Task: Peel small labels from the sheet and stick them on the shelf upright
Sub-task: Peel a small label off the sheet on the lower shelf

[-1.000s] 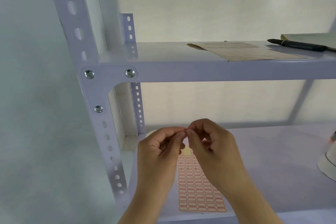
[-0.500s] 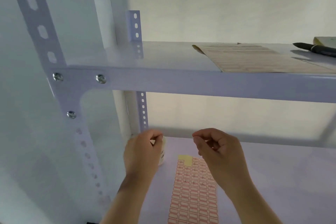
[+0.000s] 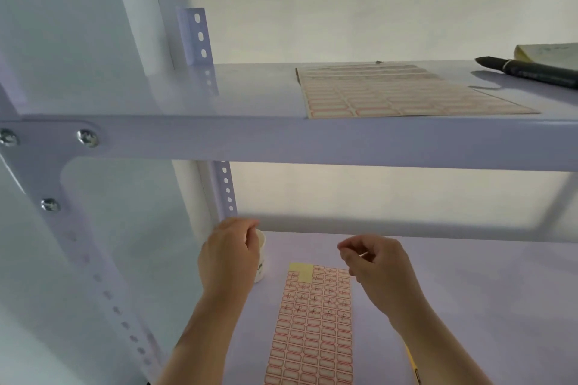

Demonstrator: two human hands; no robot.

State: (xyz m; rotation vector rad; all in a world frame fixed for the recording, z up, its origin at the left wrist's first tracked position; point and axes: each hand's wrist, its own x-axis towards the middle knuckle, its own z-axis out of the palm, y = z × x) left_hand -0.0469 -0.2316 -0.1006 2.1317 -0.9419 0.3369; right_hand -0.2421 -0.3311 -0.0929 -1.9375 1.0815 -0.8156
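The shelf upright (image 3: 103, 284) runs down the left edge of the frame, painted metal with punched holes, so it's a hard, smooth face that a sticker should take to easily. Next biggest is the label sheet (image 3: 312, 334), lying flat on the lower shelf at bottom centre: thin, floppy paper, weighs basically nothing, with one bare yellow patch of backing at its top left corner where labels are already gone. Best place to start a peel is a label's corner right next to that gap, lifting with a fingernail (go slow, these curl and stick to themselves).

The left hand (image 3: 230, 255) sits over a small white cup (image 3: 260, 255) at centre left, fingers curled in, grip closed. The right hand (image 3: 380, 266) hovers above the sheet's top right corner with thumb and forefinger pinched together, possibly on a peeled label, but it's too small to tell.
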